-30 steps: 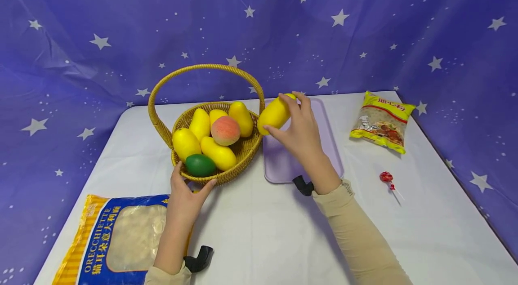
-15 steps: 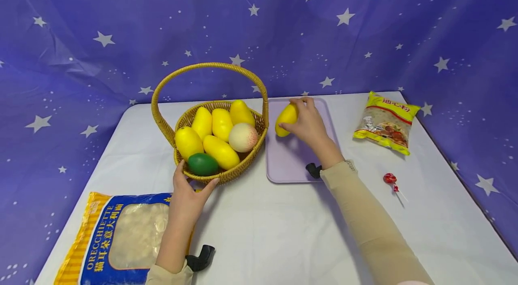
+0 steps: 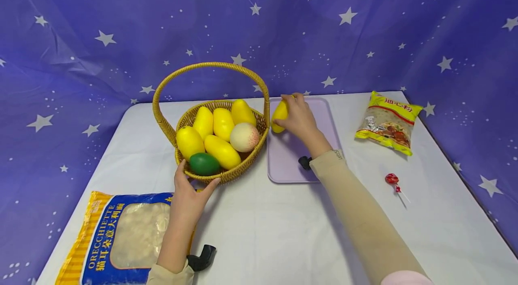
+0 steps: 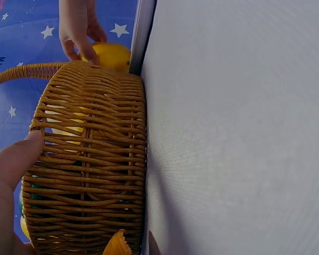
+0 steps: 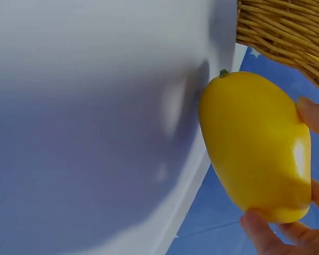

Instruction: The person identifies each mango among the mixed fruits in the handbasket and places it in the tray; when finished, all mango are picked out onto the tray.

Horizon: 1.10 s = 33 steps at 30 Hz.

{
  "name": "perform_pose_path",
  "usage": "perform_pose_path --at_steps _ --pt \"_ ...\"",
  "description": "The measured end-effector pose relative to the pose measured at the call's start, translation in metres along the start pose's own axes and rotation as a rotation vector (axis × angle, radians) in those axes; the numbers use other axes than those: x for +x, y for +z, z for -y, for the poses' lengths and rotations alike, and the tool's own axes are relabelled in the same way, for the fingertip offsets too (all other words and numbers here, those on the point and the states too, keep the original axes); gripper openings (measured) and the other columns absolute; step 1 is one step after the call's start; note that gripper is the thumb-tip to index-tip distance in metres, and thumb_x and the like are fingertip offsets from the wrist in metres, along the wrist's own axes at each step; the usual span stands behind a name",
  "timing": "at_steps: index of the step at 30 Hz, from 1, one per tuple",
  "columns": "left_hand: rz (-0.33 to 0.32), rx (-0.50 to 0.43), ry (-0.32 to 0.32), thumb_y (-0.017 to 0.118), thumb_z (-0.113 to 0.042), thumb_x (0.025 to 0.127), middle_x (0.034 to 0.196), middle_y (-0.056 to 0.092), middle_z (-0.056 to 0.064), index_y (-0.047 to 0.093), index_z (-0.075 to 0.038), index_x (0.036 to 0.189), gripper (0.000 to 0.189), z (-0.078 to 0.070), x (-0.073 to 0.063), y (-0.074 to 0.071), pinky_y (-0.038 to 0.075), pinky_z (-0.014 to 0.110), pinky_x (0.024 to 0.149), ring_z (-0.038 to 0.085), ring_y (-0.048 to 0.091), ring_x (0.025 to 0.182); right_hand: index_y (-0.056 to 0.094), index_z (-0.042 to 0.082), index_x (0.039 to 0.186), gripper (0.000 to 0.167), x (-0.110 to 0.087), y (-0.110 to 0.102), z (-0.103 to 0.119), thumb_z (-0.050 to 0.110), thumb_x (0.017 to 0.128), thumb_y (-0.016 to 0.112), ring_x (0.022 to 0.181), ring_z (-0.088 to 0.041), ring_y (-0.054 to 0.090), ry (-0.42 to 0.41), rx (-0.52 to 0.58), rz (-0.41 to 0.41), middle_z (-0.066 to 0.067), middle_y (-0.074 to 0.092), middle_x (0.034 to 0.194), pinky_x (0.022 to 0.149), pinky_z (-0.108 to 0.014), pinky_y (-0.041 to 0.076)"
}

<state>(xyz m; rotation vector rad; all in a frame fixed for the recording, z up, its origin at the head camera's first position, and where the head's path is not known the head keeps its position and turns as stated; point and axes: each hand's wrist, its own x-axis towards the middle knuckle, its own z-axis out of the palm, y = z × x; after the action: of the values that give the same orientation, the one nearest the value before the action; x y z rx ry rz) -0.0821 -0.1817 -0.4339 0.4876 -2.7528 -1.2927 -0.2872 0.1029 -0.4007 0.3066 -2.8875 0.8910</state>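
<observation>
My right hand (image 3: 298, 116) holds a yellow mango (image 3: 280, 116) between thumb and fingers, low over the left side of the lilac tray (image 3: 291, 159). In the right wrist view the mango (image 5: 258, 149) shows its green stem tip, with fingertips at its side and lower end. My left hand (image 3: 190, 199) grips the near rim of the wicker basket (image 3: 240, 170), thumb against the outer weave in the left wrist view. Inside the basket lie several yellow mangoes (image 3: 222, 152), a green fruit (image 3: 204, 164) and a pale peach with a pink blush (image 3: 244, 137).
A blue and yellow orecchiette bag (image 3: 139, 235) lies at the front left, partly behind my left forearm. To the right are a yellow pasta packet (image 3: 388, 123) and a red lollipop (image 3: 392, 180). The basket's tall handle (image 3: 210, 65) arches beside the tray.
My right hand has carried the mango from beside the basket's right rim down over the tray, then slightly left. The peach has rolled rightward in the basket. My left hand stays at the rim.
</observation>
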Motion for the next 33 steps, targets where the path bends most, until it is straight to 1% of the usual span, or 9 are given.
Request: perform_pose_path --at_steps 6,10,13,20,24,26,27,31,33 --pt "0.002 -0.002 -0.001 0.063 -0.074 0.073 0.156 0.015 0.018 0.0 -0.016 0.155 0.118 0.0 0.0 0.0 0.037 0.056 0.1 0.039 0.037 0.132 0.028 0.015 0.153 0.093 0.001 0.013 -0.003 0.027 0.077 0.081 0.13 -0.043 0.037 0.021 0.079 0.028 -0.021 0.023 0.152 0.101 -0.055 0.038" --pt "0.003 -0.003 -0.005 0.063 -0.074 0.073 0.156 0.015 0.018 0.0 -0.017 0.155 0.119 0.0 0.0 0.0 0.037 0.056 0.1 0.039 0.037 0.132 0.024 0.018 0.155 0.091 -0.004 0.024 -0.008 0.023 0.081 0.077 0.128 -0.04 0.042 0.044 0.1 0.079 -0.02 0.024 0.153 0.1 -0.053 0.039" --pt "0.003 -0.003 -0.005 0.064 -0.073 0.074 0.156 0.015 0.017 0.0 -0.017 0.155 0.118 0.0 -0.001 0.0 0.037 0.056 0.1 0.038 0.037 0.133 0.029 0.018 0.153 0.084 -0.007 0.029 -0.009 0.019 0.083 0.075 0.126 -0.039 0.045 0.048 0.1 0.092 -0.018 0.029 0.151 0.099 -0.053 0.04" --pt "0.007 -0.003 -0.005 0.064 -0.071 0.075 0.156 0.014 0.019 -0.001 -0.016 0.155 0.117 -0.004 -0.001 -0.002 0.034 0.056 0.102 0.039 0.035 0.133 0.043 0.014 0.144 0.066 -0.006 0.033 -0.005 0.02 0.085 0.074 0.119 -0.039 0.05 0.033 0.126 0.048 -0.02 0.04 0.142 0.095 -0.053 0.042" --pt "0.013 -0.005 -0.006 0.063 -0.073 0.075 0.156 0.014 0.019 -0.001 -0.016 0.155 0.118 -0.004 -0.001 -0.002 0.034 0.056 0.103 0.039 0.035 0.134 0.042 0.01 0.142 0.063 -0.004 0.037 -0.006 0.018 0.087 0.071 0.123 -0.036 0.047 0.078 0.306 0.032 -0.02 0.045 0.14 0.1 -0.048 0.04" --pt "0.012 -0.004 -0.003 0.063 -0.073 0.075 0.156 0.015 0.019 -0.001 -0.015 0.155 0.118 -0.003 -0.001 -0.001 0.034 0.056 0.103 0.039 0.035 0.134 0.04 0.01 0.142 0.062 -0.004 0.04 -0.008 0.016 0.088 0.069 0.122 -0.035 0.049 0.132 0.45 0.028 -0.021 0.046 0.139 0.097 -0.044 0.044" --pt "0.012 -0.004 -0.002 0.063 -0.072 0.075 0.156 0.015 0.019 -0.001 -0.015 0.155 0.118 -0.002 0.0 -0.001 0.034 0.056 0.103 0.039 0.035 0.133 0.039 0.01 0.142 0.061 -0.004 0.041 -0.009 0.015 0.089 0.068 0.121 -0.035 0.05 0.166 0.551 0.03 -0.022 0.045 0.138 0.095 -0.044 0.047" --pt "0.005 0.002 0.001 0.064 -0.071 0.075 0.156 0.016 0.019 0.0 -0.015 0.155 0.117 -0.001 0.0 0.0 0.035 0.055 0.102 0.039 0.036 0.133 0.036 0.01 0.142 0.061 -0.003 0.045 -0.012 0.007 0.089 0.067 0.107 -0.036 0.058 0.3 0.866 0.034 -0.025 0.05 0.126 0.08 -0.039 0.055" --pt "0.006 0.004 0.002 0.064 -0.071 0.076 0.156 0.016 0.019 0.0 -0.015 0.155 0.116 -0.002 0.001 0.0 0.034 0.055 0.103 0.039 0.035 0.134 0.035 0.009 0.142 0.062 -0.004 0.045 -0.013 0.005 0.089 0.067 0.1 -0.034 0.061 0.34 0.952 0.036 -0.025 0.052 0.121 0.079 -0.039 0.055"
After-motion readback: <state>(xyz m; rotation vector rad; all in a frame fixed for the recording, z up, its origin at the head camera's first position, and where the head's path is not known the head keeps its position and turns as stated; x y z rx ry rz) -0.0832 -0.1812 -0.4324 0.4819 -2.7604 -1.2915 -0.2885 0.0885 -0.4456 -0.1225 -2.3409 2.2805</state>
